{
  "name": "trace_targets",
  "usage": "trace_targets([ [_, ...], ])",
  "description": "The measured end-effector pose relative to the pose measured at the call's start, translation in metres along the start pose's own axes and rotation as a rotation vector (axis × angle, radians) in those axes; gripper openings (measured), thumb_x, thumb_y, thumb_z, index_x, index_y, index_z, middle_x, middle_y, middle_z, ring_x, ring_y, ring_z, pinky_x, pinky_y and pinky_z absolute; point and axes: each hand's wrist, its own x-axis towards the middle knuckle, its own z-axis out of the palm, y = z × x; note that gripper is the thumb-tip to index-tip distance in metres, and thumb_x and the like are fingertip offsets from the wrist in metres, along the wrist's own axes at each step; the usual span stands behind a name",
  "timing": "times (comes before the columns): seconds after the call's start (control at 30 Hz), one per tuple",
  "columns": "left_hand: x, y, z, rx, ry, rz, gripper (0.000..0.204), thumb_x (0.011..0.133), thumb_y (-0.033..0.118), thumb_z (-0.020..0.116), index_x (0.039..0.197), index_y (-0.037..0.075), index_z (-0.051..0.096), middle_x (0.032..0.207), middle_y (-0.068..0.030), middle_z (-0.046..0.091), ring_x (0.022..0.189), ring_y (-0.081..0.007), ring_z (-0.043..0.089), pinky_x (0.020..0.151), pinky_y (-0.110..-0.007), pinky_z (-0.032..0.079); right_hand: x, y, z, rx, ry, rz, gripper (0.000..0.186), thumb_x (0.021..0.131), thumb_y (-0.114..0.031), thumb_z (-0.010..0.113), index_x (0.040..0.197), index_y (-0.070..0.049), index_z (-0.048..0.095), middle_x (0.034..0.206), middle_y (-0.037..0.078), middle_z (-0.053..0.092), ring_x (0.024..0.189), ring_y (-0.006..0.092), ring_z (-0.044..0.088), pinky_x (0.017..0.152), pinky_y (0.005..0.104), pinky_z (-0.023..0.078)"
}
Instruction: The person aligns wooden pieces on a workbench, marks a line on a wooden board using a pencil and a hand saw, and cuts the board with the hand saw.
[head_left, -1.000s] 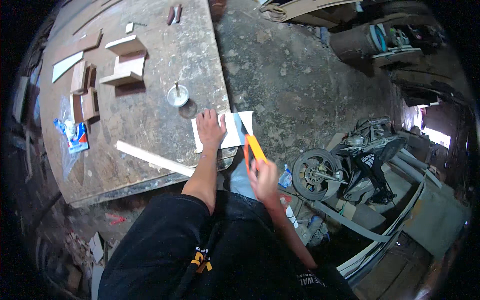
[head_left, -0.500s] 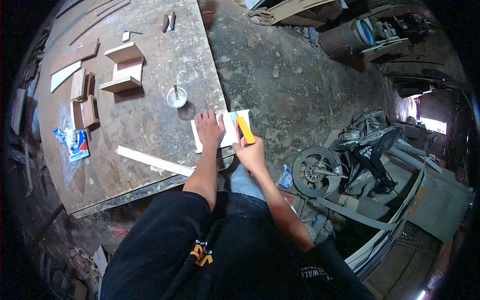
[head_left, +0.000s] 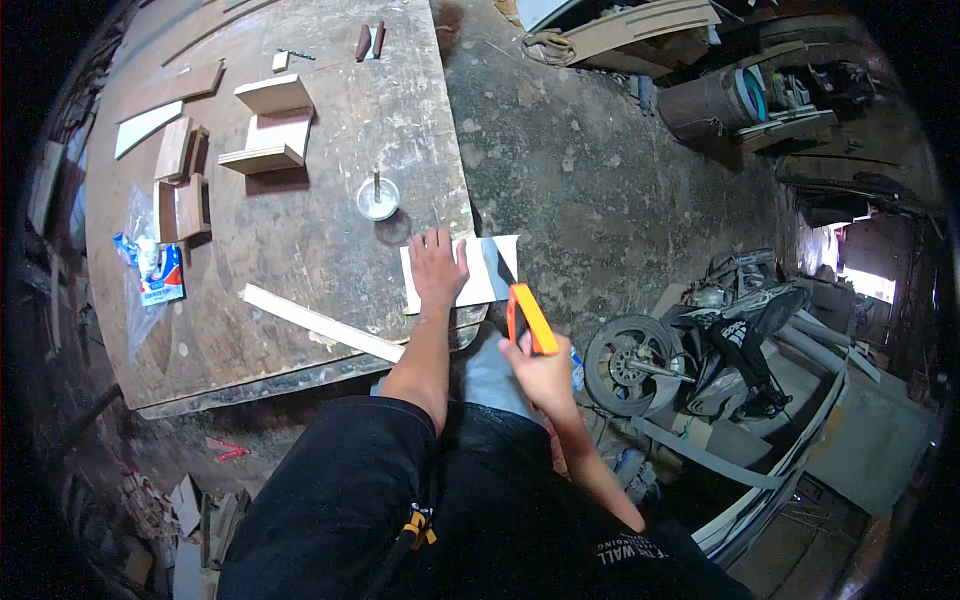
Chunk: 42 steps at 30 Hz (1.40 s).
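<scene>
My left hand [head_left: 437, 268] lies flat with its fingers stretched out, pressing a white board [head_left: 478, 290] against the table at its right corner. Part of the board juts past the table's edge. In my right hand [head_left: 545, 375] is the orange handle of a handsaw [head_left: 534, 325], gripped low beside the board's near edge. The saw's dark blade reaches across the overhanging part of the board; whether its teeth have entered the board I cannot tell. A long pale wood strip [head_left: 318, 323] rests left of my left forearm.
On the wooden table [head_left: 310, 230] stand a cup with a stick [head_left: 379, 200], a U-shaped wood piece [head_left: 278, 130], small wood pieces [head_left: 180, 208] and a blue-white packet [head_left: 160, 275]. A motorcycle [head_left: 690, 350] stands at the right, a drum [head_left: 705, 105] farther off.
My right hand and the saw have drawn back toward me and a little right, showing more blade. My left hand stays on the board. The whole view has shifted slightly.
</scene>
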Motion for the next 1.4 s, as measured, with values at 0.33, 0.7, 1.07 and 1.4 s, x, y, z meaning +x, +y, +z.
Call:
trace_targets([
  [0.33,0.002,0.007,0.001,-0.027,-0.028,0.003,0.03,0.088,0.03,0.063,0.094,0.002,0.056,0.097,-0.017,0.054,0.097,-0.0366,0.051,0.09,-0.047,0.042,0.007,0.0,0.008,-0.006,-0.013,0.002,0.037,0.075,-0.017,0.082,0.061,-0.004,0.05,0.053,0.005,0.053,0.05,0.0158,0.051,0.052,0.034,0.043],
  [0.7,0.003,0.011,-0.003,0.044,-0.044,0.0,0.028,0.088,0.032,0.064,0.093,0.005,0.057,0.096,-0.0144,0.056,0.095,-0.0332,0.053,0.087,-0.045,0.042,0.01,-0.005,0.012,0.05,-0.028,-0.006,0.034,0.076,-0.016,0.081,0.063,-0.002,0.053,0.057,0.006,0.058,0.053,0.0153,0.055,0.053,0.0347,0.045],
  [1.07,0.004,0.009,-0.001,0.051,-0.049,-0.005,0.028,0.089,0.033,0.063,0.093,0.005,0.057,0.097,-0.0142,0.055,0.096,-0.0329,0.053,0.088,-0.044,0.042,0.0,-0.008,0.006,0.033,-0.024,0.012,0.036,0.077,-0.012,0.08,0.06,-0.006,0.049,0.056,0.001,0.052,0.053,0.0106,0.05,0.053,0.0319,0.042],
  [1.4,0.0,0.005,0.001,0.023,-0.024,0.006,0.028,0.088,0.031,0.064,0.092,0.004,0.057,0.096,-0.0153,0.055,0.093,-0.0345,0.052,0.086,-0.046,0.043,0.009,0.005,0.009,0.123,-0.051,0.027,0.034,0.078,-0.012,0.079,0.061,-0.007,0.05,0.055,0.0,0.051,0.053,0.009,0.048,0.052,0.0305,0.041],
])
